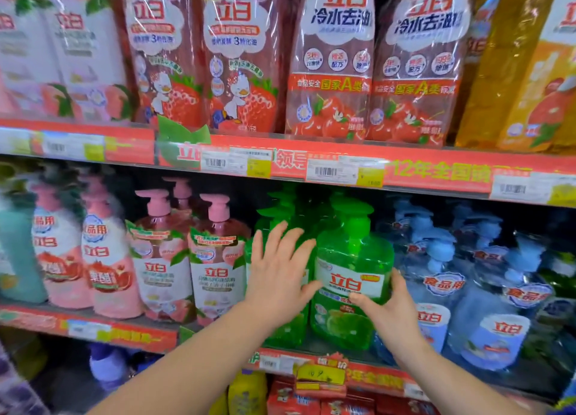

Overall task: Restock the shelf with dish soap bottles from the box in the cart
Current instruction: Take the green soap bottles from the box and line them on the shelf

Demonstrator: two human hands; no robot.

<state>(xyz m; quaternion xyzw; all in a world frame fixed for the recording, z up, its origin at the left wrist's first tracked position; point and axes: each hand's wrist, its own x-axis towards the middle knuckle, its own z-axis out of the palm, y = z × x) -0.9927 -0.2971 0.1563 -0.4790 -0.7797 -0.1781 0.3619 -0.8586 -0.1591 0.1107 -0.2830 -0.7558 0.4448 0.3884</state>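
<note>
So the green dish soap bottle [352,259] is see-through green with a green pump and a white label with red characters. It stands at the front of the middle shelf [311,361]. My right hand [389,312] grips its lower right side, thumb on the label. My left hand [277,268], fingers spread flat, covers most of the neighbouring green bottle [286,330]. There are pink pump bottles [218,259] to the left and blurry blue bottles [467,290] to the right.
</note>
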